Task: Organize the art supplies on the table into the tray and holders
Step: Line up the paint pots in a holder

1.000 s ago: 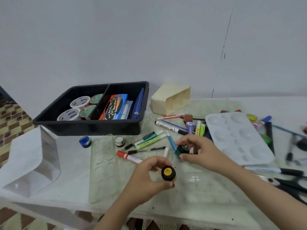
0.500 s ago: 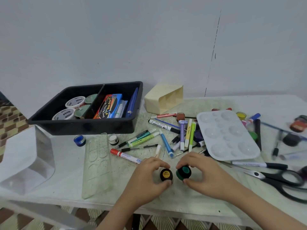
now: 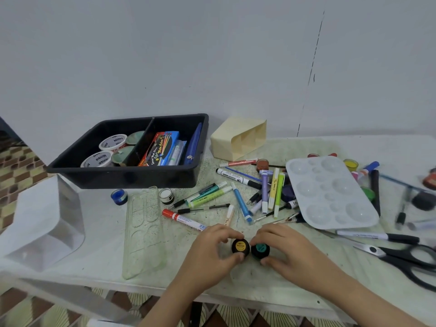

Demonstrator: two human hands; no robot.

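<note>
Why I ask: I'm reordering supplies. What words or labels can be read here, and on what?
"NINSO": white tape rolls in the black tray.
"POSTER": yellow-label paint pot, held by the left hand.
"MARKER": black-capped white marker.
Too blurred to read: green-label paint pot in the right hand, blue printed box, red-capped marker.

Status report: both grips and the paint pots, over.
Left grip holds yellow-label pot. Right grip holds green-label pot. Pots side by side. Tray beyond scattered markers.
</note>
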